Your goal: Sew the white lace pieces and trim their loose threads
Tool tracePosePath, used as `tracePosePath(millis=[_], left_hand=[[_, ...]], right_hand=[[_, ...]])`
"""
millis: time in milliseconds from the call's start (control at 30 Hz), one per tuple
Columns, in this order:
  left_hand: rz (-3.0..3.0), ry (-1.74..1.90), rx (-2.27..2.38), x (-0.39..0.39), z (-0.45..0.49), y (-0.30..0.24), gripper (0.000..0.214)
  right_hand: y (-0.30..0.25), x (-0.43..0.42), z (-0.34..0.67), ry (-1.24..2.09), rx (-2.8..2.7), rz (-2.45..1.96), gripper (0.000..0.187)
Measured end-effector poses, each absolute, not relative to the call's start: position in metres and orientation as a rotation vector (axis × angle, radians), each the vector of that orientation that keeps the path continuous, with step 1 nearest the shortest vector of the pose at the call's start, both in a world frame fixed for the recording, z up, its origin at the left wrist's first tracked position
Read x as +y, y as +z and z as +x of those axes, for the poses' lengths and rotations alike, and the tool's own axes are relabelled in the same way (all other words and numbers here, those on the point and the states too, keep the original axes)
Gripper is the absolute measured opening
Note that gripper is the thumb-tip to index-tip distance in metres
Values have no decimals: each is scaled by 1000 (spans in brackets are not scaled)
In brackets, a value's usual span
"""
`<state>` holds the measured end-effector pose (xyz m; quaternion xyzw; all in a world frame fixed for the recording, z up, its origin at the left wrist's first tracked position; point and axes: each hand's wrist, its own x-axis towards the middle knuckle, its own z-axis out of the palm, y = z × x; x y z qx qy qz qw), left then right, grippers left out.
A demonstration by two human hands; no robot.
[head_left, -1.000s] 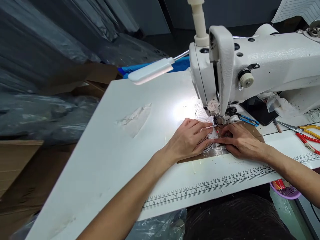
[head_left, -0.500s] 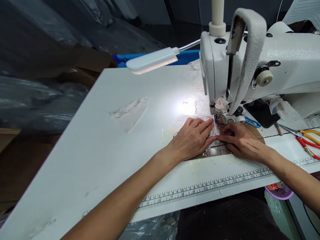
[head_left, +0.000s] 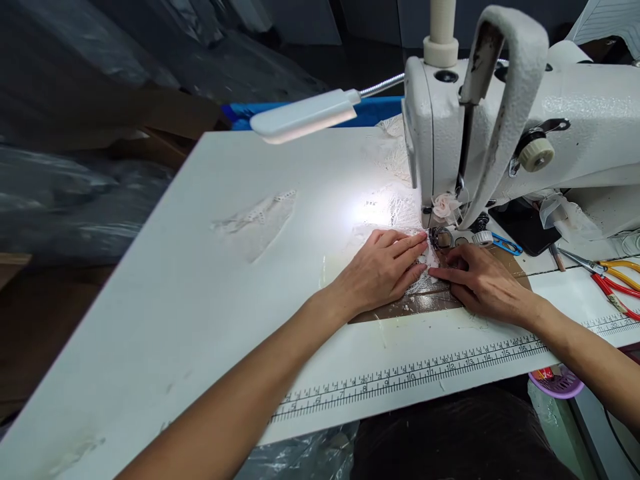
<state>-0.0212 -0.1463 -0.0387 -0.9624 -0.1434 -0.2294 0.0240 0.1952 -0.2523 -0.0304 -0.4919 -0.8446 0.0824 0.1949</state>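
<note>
We've one head-worn cam facing forward-down across the table (head_left: pixel 150 313); left hand (head_left: pixel 385 270) and right hand (head_left: pixel 483 280) at mid-range.

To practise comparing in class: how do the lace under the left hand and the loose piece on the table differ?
The lace is partly covered by the left hand; the loose piece is untouched. The lace lies right by the machine; the loose piece lies apart, farther left. Both are pale.
</note>
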Motion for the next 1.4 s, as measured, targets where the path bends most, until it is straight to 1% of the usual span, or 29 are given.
tracePosePath(millis=[300, 900, 1400], left_hand=[[-3034, -709, -464, -146, -22, -39, 33], [-3031, -680, -409, -142, -21, -40, 35], [-3024, -663, -383, -142, -20, -37, 35]], right_hand=[[-30, -253, 195, 269, -2340, -1405, 37], [-36, -251, 196, 176, -2311, -1381, 36], [-37, -251, 195, 260, -2263, -1404, 38]])
